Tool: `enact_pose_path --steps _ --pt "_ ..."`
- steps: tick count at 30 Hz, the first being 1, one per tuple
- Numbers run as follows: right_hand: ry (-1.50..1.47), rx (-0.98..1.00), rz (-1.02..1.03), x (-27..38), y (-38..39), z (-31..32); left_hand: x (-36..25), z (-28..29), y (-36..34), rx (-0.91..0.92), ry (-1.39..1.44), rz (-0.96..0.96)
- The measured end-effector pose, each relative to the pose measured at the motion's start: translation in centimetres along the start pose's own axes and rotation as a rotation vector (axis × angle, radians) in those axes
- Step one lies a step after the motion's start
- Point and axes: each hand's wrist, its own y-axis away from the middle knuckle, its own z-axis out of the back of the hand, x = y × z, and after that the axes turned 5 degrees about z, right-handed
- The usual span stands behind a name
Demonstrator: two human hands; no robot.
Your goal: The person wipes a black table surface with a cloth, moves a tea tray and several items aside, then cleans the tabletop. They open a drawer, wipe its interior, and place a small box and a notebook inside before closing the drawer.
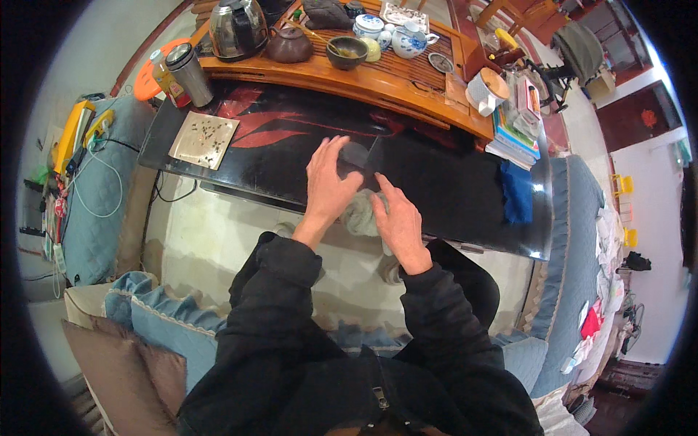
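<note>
Grey-green bundle [360,214] at the near edge of the dark shiny surface [443,174], partly hidden under the right hand [398,221]. Right hand bent over it, pointer finger stretched far; cannot tell if this grip is tight or loose. Left hand [331,178] curved, thumb and fingers spread around a dark grey thing [354,154]; cannot tell if held. Far off, a wooden tea tray [313,76] with pots. To the left, paper [190,129] with dark bits; to the right, a blue cloth [517,192] near stacked books [512,144].
</note>
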Motion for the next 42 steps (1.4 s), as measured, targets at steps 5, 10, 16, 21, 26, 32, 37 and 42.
enact_pose_path --steps 5,10,16,21,26,32,37,42 --pt "-0.115 0.052 -0.006 -0.1 0.5 1.3 -1.9 -1.4 -0.5 0.01 0.18 0.053" --pt "-0.205 0.138 -0.25 -2.7 2.7 3.8 0.6 -1.5 -2.8 -0.033 0.298 0.335" --pt "-0.316 0.078 -0.124 -4.0 3.0 2.7 2.2 -1.4 -3.2 0.056 0.353 0.396" --pt "-0.251 0.082 -0.109 -3.3 1.0 1.1 1.8 -0.9 -3.3 0.185 0.561 0.51" --pt "-0.302 0.109 -0.163 -2.8 -0.7 0.0 1.9 -0.5 -3.4 0.23 0.595 0.571" --pt "-0.331 0.091 -0.221 -2.7 -0.2 -0.4 2.3 -0.3 -3.5 0.273 0.51 0.601" --pt "-0.417 0.129 -0.134 -3.2 0.0 -0.6 2.7 -0.3 -3.4 0.321 0.691 0.598" --pt "-0.447 0.097 -0.209 -3.2 0.2 -1.9 2.2 0.4 -3.0 0.321 0.997 0.658"
